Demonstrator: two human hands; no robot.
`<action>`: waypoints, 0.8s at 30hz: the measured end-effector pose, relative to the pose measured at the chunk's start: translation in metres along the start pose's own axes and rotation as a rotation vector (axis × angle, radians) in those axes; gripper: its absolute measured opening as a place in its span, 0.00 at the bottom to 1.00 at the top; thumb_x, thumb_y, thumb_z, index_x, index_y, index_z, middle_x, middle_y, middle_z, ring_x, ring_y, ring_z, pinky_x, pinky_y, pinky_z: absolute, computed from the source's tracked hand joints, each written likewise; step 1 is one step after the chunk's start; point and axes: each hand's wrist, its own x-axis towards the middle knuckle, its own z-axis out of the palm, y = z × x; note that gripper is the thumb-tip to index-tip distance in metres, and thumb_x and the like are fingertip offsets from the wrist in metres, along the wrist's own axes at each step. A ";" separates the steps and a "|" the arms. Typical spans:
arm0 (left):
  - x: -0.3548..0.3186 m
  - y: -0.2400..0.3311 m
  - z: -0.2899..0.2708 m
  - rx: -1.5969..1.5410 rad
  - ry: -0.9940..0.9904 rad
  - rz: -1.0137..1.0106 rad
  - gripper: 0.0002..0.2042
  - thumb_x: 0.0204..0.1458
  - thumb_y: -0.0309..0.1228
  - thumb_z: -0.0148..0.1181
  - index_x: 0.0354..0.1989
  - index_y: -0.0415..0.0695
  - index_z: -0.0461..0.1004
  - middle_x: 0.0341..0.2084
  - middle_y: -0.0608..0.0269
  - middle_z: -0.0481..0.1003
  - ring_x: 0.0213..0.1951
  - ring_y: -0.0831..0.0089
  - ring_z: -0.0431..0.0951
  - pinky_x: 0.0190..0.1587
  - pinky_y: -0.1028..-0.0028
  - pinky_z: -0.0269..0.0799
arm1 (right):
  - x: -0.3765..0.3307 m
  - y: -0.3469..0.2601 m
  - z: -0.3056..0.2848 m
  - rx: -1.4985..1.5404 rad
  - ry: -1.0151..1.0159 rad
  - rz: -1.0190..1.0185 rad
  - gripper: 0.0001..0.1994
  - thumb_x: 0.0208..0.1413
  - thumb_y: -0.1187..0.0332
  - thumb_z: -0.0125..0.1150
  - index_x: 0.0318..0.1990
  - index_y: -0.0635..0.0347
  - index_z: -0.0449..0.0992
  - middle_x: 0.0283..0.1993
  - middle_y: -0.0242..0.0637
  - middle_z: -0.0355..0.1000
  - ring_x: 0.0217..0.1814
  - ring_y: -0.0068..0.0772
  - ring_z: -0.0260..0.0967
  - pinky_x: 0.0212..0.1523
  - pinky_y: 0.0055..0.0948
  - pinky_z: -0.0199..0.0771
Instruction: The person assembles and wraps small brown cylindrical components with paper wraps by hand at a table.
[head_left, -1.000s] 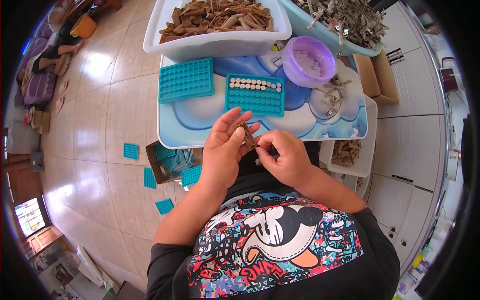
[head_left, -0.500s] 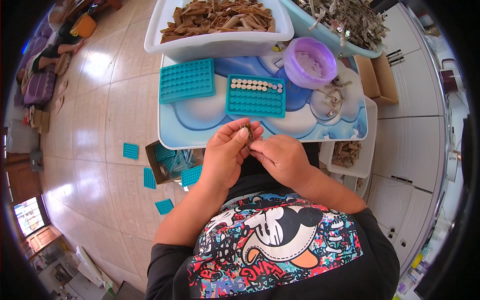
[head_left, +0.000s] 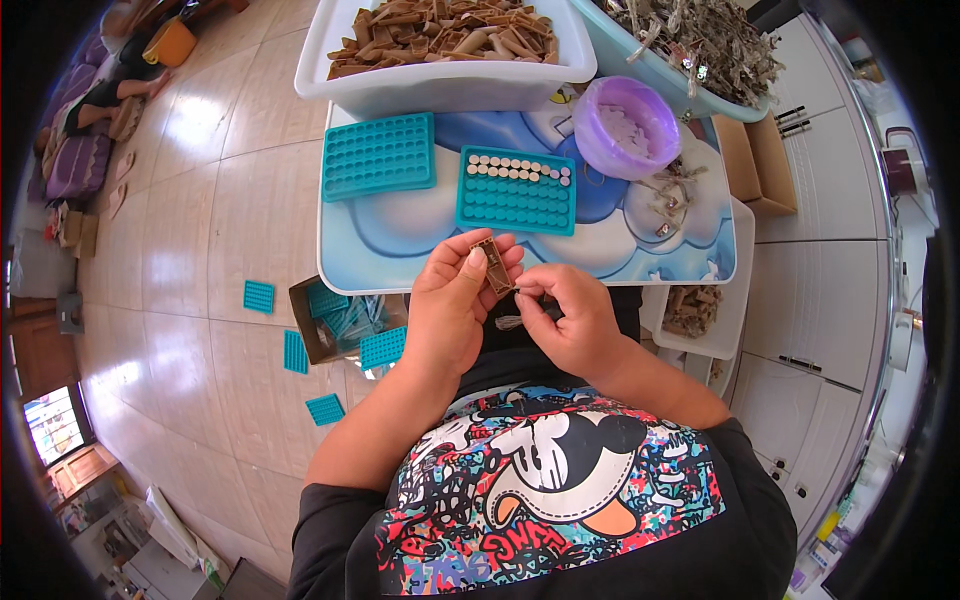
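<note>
Here, left hand point(head_left: 455, 305) pinches a small flat brown rectangular piece point(head_left: 492, 265), tilted.

Just one head-worn fisheye view, looking straight down from close above the hands point(head_left: 520, 310) and blue table point(head_left: 400, 250), edges bending outward.

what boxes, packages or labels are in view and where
Cardboard box: right of the table, open, brown, rectangular.
Floor box: left of the left hand, open, brown, with teal trays inside.
Labels, signs or screens: none clear.
</note>
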 end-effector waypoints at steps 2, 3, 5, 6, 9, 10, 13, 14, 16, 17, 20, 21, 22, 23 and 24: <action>-0.001 0.001 0.001 -0.025 0.001 -0.015 0.10 0.61 0.28 0.45 0.48 0.37 0.62 0.46 0.50 0.70 0.48 0.63 0.73 0.50 0.67 0.72 | 0.002 -0.001 0.000 0.063 0.025 0.015 0.12 0.43 0.79 0.60 0.37 0.58 0.70 0.24 0.37 0.69 0.24 0.41 0.67 0.25 0.36 0.64; -0.001 0.001 0.002 -0.025 0.000 -0.015 0.10 0.61 0.28 0.45 0.48 0.37 0.62 0.46 0.50 0.70 0.48 0.63 0.73 0.50 0.67 0.72 | 0.002 -0.001 -0.001 0.062 0.025 0.014 0.12 0.43 0.79 0.60 0.37 0.58 0.70 0.24 0.37 0.69 0.24 0.41 0.67 0.25 0.36 0.64; -0.001 0.000 0.003 -0.025 0.012 -0.016 0.10 0.61 0.28 0.45 0.48 0.38 0.63 0.45 0.51 0.70 0.47 0.63 0.74 0.49 0.67 0.72 | 0.000 -0.001 -0.002 0.052 -0.039 0.029 0.11 0.44 0.79 0.59 0.37 0.58 0.70 0.24 0.37 0.69 0.24 0.41 0.67 0.25 0.36 0.64; -0.001 0.000 0.003 -0.025 0.011 -0.016 0.10 0.61 0.28 0.45 0.48 0.38 0.63 0.45 0.51 0.70 0.47 0.63 0.74 0.49 0.67 0.72 | 0.000 -0.001 -0.002 0.052 -0.038 0.028 0.11 0.44 0.79 0.59 0.37 0.58 0.70 0.24 0.37 0.69 0.24 0.41 0.67 0.25 0.36 0.64; -0.002 -0.001 0.004 -0.016 0.022 -0.023 0.10 0.61 0.29 0.46 0.48 0.38 0.63 0.44 0.51 0.71 0.47 0.64 0.74 0.49 0.67 0.73 | 0.002 -0.001 -0.003 0.025 -0.033 -0.057 0.11 0.44 0.80 0.59 0.37 0.58 0.71 0.24 0.37 0.68 0.24 0.41 0.66 0.25 0.35 0.64; -0.002 -0.001 0.003 -0.008 0.027 -0.028 0.10 0.61 0.29 0.46 0.48 0.38 0.63 0.44 0.52 0.71 0.46 0.64 0.74 0.48 0.68 0.73 | 0.002 -0.002 -0.004 0.064 -0.038 -0.033 0.11 0.44 0.80 0.58 0.37 0.58 0.71 0.24 0.38 0.69 0.24 0.41 0.66 0.25 0.35 0.64; -0.002 -0.001 0.005 0.010 0.038 -0.031 0.10 0.61 0.29 0.46 0.48 0.38 0.63 0.43 0.52 0.71 0.46 0.65 0.74 0.48 0.68 0.73 | 0.001 -0.005 -0.004 0.115 -0.040 0.015 0.11 0.45 0.79 0.58 0.37 0.58 0.71 0.24 0.38 0.69 0.24 0.41 0.66 0.26 0.35 0.65; -0.003 0.000 0.006 0.019 0.044 -0.030 0.10 0.61 0.29 0.46 0.47 0.38 0.63 0.43 0.53 0.71 0.45 0.66 0.74 0.47 0.69 0.73 | 0.000 -0.005 -0.004 0.127 -0.039 0.040 0.10 0.45 0.79 0.58 0.37 0.58 0.72 0.24 0.38 0.69 0.24 0.41 0.66 0.26 0.34 0.65; -0.004 -0.001 0.006 0.020 0.043 -0.021 0.10 0.61 0.29 0.46 0.47 0.38 0.63 0.43 0.53 0.71 0.45 0.66 0.75 0.47 0.69 0.74 | 0.000 -0.005 -0.004 0.119 -0.060 0.056 0.10 0.45 0.79 0.58 0.37 0.58 0.72 0.25 0.38 0.70 0.25 0.42 0.67 0.27 0.34 0.65; -0.004 -0.001 0.006 0.022 0.044 -0.012 0.10 0.61 0.29 0.46 0.47 0.38 0.63 0.43 0.53 0.71 0.45 0.67 0.75 0.47 0.70 0.74 | 0.001 -0.005 -0.004 0.114 -0.083 0.073 0.10 0.45 0.79 0.58 0.38 0.58 0.72 0.26 0.39 0.70 0.26 0.42 0.68 0.27 0.34 0.66; -0.003 -0.001 0.005 0.029 0.032 -0.008 0.10 0.61 0.29 0.46 0.47 0.38 0.63 0.42 0.53 0.71 0.45 0.67 0.75 0.46 0.70 0.74 | 0.004 -0.008 -0.005 0.097 -0.087 0.022 0.10 0.46 0.79 0.58 0.38 0.58 0.72 0.27 0.39 0.72 0.28 0.43 0.69 0.29 0.35 0.68; -0.003 -0.001 0.005 0.028 0.033 -0.006 0.10 0.61 0.29 0.46 0.47 0.38 0.63 0.42 0.53 0.71 0.45 0.67 0.75 0.46 0.70 0.74 | 0.005 -0.009 -0.006 0.097 -0.088 0.020 0.10 0.46 0.79 0.58 0.38 0.58 0.72 0.27 0.39 0.72 0.28 0.43 0.69 0.29 0.35 0.68; -0.004 -0.001 0.005 0.033 0.035 -0.006 0.10 0.61 0.29 0.46 0.47 0.38 0.63 0.42 0.53 0.71 0.45 0.67 0.75 0.46 0.70 0.74 | 0.006 -0.010 -0.007 0.078 -0.114 0.022 0.10 0.46 0.78 0.59 0.38 0.58 0.72 0.28 0.39 0.72 0.29 0.43 0.70 0.29 0.35 0.68; -0.004 -0.001 0.006 0.037 0.037 -0.006 0.10 0.61 0.29 0.45 0.47 0.38 0.63 0.42 0.53 0.71 0.45 0.67 0.75 0.46 0.70 0.74 | 0.007 -0.011 -0.008 0.057 -0.139 0.024 0.10 0.46 0.78 0.59 0.38 0.58 0.72 0.28 0.40 0.72 0.30 0.43 0.71 0.30 0.35 0.69; -0.004 -0.001 0.006 0.036 0.037 -0.005 0.10 0.61 0.29 0.45 0.47 0.38 0.63 0.42 0.53 0.71 0.45 0.67 0.75 0.46 0.70 0.74 | 0.006 -0.011 -0.008 0.056 -0.139 0.023 0.10 0.46 0.78 0.59 0.38 0.58 0.72 0.28 0.40 0.72 0.30 0.43 0.71 0.30 0.35 0.69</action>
